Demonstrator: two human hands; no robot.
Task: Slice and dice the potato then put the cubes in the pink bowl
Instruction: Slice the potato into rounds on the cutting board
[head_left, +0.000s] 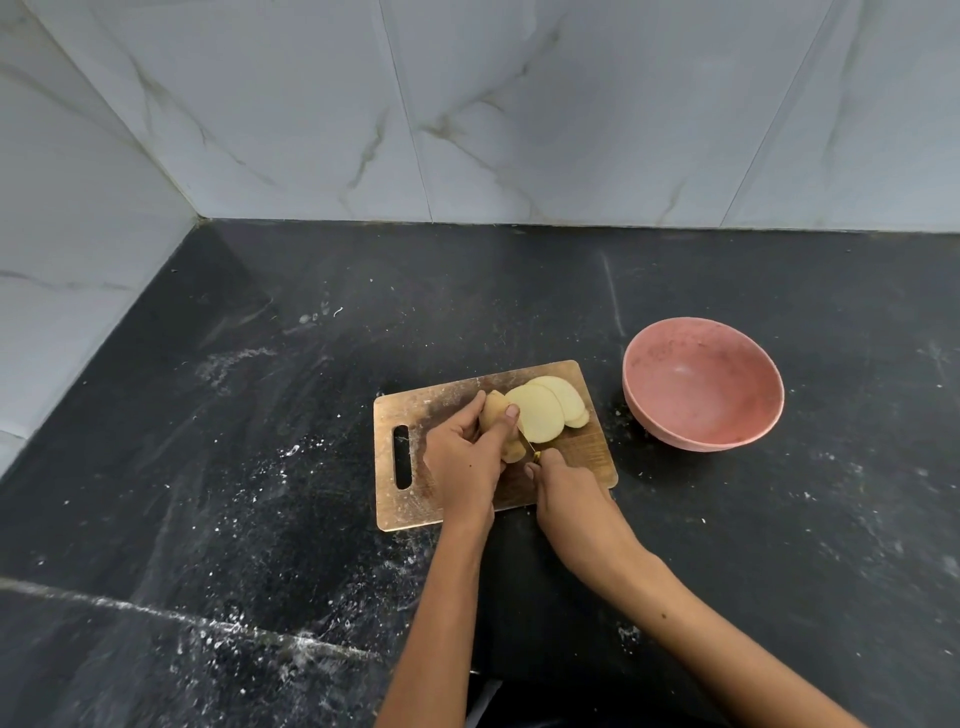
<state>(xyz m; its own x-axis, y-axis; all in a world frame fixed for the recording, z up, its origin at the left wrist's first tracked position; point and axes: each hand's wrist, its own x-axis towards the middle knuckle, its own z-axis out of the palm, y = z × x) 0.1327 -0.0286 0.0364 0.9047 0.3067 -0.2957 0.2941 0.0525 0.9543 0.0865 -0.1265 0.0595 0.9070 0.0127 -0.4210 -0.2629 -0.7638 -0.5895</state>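
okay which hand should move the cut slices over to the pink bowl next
Probably the right hand: it is nearer the pink bowl and the slices, though it holds the knife. The left hand grips the uncut potato.

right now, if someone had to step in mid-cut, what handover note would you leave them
Left hand: grips the uncut part of the potato on the cutting board.
Right hand: holds the knife, blade at the potato; only a bit of it shows.
Slices: several lie overlapping on the board, right of the potato.
Pink bowl: on the counter right of the board, nothing in it.
Done: part of the slicing.
Left: finish slicing, dice, move the cubes into the bowl.
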